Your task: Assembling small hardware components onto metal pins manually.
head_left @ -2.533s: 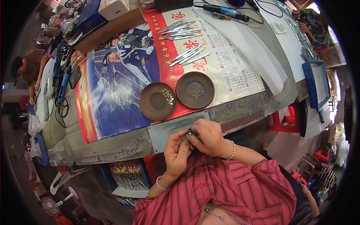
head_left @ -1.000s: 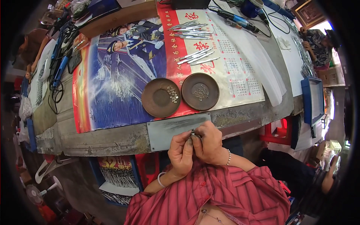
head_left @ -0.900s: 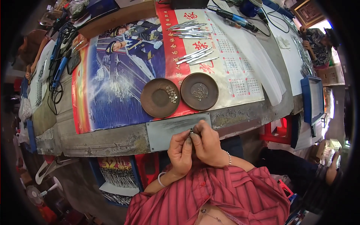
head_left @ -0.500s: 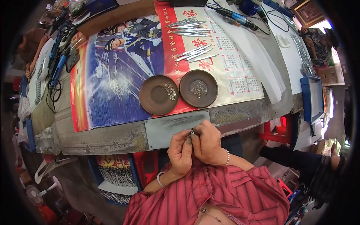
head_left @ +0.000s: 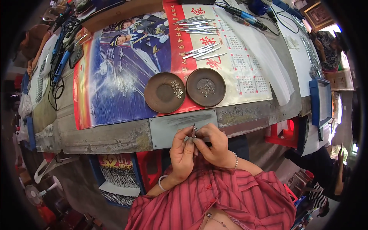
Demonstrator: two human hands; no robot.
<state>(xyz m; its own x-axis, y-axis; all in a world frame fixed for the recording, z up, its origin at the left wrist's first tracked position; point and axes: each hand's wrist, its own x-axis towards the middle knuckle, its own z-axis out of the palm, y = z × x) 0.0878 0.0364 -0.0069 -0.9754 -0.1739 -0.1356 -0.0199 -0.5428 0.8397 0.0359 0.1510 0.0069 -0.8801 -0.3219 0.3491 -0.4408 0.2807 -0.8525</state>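
Note:
My left hand (head_left: 183,153) and my right hand (head_left: 214,145) meet over the near table edge, fingertips pinched together around a small slim metal piece (head_left: 194,132). Its thin dark tip points up and away from me; the lower part is hidden by my fingers and its exact kind is unclear. Just beyond lies a grey metal plate (head_left: 163,132) with dark smears. Two round brown dishes stand behind it: the left dish (head_left: 153,100) has small shiny round pieces (head_left: 177,89) in it, the right dish (head_left: 218,97) tiny thin metal pins (head_left: 207,88).
Slim silvery metal rods (head_left: 201,51) lie in bundles on the poster calendar (head_left: 115,103). Corded blue-handled tools (head_left: 245,17) rest at the back. Below the table a blue box (head_left: 115,180) holds many metal sticks, beside a red stool (head_left: 150,170). Other people sit at both sides.
My fingers have shifted on the small piece, and its dark tip now stands up more visibly between them. My right hand's fingers have turned slightly; the whole view has shifted a little.

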